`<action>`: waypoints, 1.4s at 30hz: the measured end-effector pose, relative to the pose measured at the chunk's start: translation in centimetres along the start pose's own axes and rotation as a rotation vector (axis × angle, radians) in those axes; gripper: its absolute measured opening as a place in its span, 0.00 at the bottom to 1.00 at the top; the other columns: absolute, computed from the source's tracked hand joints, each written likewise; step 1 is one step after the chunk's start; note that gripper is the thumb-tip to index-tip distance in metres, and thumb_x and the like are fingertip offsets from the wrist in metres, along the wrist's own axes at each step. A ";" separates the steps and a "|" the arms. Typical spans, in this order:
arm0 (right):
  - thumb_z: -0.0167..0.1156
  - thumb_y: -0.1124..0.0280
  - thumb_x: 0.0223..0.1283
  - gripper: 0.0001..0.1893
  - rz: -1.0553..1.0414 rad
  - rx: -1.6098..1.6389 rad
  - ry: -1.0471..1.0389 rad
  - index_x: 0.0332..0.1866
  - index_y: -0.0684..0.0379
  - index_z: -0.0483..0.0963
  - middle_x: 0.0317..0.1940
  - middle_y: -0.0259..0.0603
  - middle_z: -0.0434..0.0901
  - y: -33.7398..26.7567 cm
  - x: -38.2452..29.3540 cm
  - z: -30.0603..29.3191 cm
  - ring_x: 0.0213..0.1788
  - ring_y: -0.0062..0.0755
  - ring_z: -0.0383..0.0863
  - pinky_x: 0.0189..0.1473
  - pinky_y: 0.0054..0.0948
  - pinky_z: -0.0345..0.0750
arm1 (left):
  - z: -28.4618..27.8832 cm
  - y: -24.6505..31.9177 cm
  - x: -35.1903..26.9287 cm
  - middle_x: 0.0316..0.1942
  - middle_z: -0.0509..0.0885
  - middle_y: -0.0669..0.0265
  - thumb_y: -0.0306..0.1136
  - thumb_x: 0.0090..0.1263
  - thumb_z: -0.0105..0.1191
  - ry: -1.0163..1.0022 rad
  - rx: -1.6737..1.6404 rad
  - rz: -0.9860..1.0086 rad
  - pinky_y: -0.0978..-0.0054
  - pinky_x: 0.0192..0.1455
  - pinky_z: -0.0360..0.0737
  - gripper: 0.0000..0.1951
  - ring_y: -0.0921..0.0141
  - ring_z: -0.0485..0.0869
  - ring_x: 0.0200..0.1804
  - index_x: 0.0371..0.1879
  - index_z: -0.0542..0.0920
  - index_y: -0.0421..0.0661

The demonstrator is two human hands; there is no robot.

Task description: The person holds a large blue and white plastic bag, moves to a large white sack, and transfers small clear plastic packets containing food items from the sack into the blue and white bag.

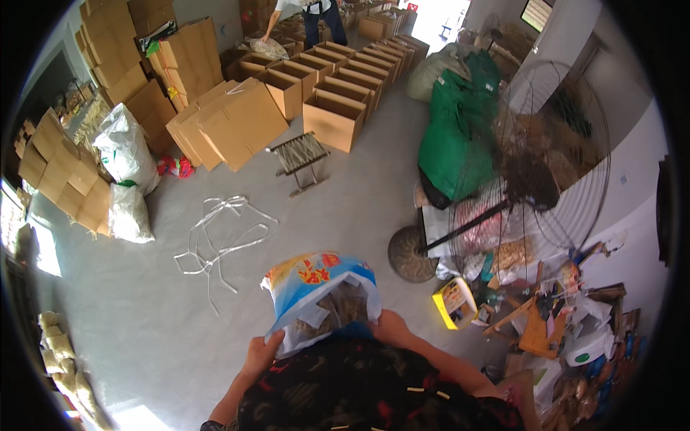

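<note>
A blue and white printed plastic bag (323, 275) is held up in front of my body, its mouth turned towards me. Brownish pieces that I cannot identify, some in clear plastic, show inside it. My left hand (262, 350) grips the bag's rim at the left, with the thumb on top. At the right edge, my right hand (390, 327) is closed on the bag; part of its fingers is hidden by the plastic. Beyond the bag, white plastic straps (215, 253) lie loosely on the grey floor, and a folding stool (301, 153) with a woven seat stands farther off.
Rows of open cardboard boxes (334, 116) stand ahead, beside leaning flat cartons (242, 124). A person (322, 19) reaches to a bag there. Green sacks (458, 134), a pedestal fan (412, 253), a yellow box (450, 318) and clutter line the right. White sacks (126, 151) stand left.
</note>
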State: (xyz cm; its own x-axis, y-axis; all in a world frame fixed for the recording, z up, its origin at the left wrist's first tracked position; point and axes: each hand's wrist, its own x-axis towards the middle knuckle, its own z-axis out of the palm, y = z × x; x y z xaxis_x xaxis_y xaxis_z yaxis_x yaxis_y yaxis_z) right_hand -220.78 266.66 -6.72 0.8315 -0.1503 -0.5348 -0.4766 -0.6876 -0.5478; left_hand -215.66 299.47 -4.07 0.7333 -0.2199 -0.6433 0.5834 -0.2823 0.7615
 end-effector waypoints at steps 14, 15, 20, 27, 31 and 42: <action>0.55 0.62 0.58 0.16 -0.089 0.006 0.048 0.46 0.61 0.66 0.34 0.57 0.79 -5.7 20.0 -11.3 0.41 0.62 0.78 0.42 0.52 0.72 | -2.1 12.8 18.9 0.20 0.78 0.73 0.50 0.67 0.57 0.064 0.080 -0.092 0.74 0.29 0.71 0.22 0.79 0.74 0.27 0.27 0.82 0.38; 0.55 0.62 0.58 0.16 -0.101 0.003 0.045 0.46 0.61 0.65 0.34 0.57 0.79 -6.0 22.2 -12.1 0.42 0.62 0.78 0.42 0.52 0.72 | -1.8 14.5 19.9 0.20 0.78 0.73 0.50 0.67 0.57 0.076 0.081 -0.090 0.74 0.29 0.71 0.22 0.79 0.74 0.27 0.27 0.82 0.39; 0.55 0.62 0.59 0.16 -0.169 0.046 -0.018 0.46 0.61 0.67 0.35 0.57 0.79 -8.3 31.4 -18.0 0.42 0.62 0.78 0.42 0.52 0.72 | -0.1 22.2 23.9 0.20 0.77 0.73 0.49 0.67 0.57 0.207 0.004 -0.139 0.75 0.29 0.70 0.21 0.79 0.72 0.26 0.27 0.81 0.40; 0.55 0.62 0.60 0.15 -0.247 0.144 0.047 0.46 0.61 0.67 0.35 0.57 0.79 -10.3 41.3 -25.3 0.42 0.62 0.78 0.42 0.52 0.73 | 2.1 28.8 30.6 0.19 0.75 0.77 0.48 0.67 0.58 0.579 0.061 -0.111 0.79 0.25 0.64 0.18 0.83 0.69 0.23 0.25 0.81 0.43; 0.57 0.63 0.59 0.14 -0.248 0.299 0.094 0.44 0.59 0.68 0.34 0.55 0.80 -13.5 46.0 -29.3 0.39 0.59 0.78 0.40 0.49 0.73 | 1.9 32.9 34.2 0.21 0.76 0.77 0.46 0.67 0.58 0.461 -0.180 -0.065 0.81 0.26 0.64 0.17 0.84 0.70 0.24 0.26 0.82 0.44; 0.60 0.71 0.59 0.09 -0.059 0.441 0.296 0.41 0.61 0.70 0.29 0.43 0.79 -15.5 61.1 -40.5 0.32 0.28 0.78 0.35 0.29 0.73 | 1.9 50.3 53.4 0.26 0.81 0.71 0.42 0.69 0.57 0.007 -0.156 -0.005 0.79 0.30 0.72 0.16 0.80 0.77 0.29 0.35 0.82 0.37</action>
State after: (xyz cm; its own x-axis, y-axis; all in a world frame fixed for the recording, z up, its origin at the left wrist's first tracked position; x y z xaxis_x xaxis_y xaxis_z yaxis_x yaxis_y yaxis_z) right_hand -151.08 239.31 -4.82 0.8749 -0.3585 -0.3257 -0.4487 -0.3468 -0.8236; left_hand -147.80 271.75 -0.28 0.7323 -0.2125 -0.6470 0.6339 -0.1344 0.7616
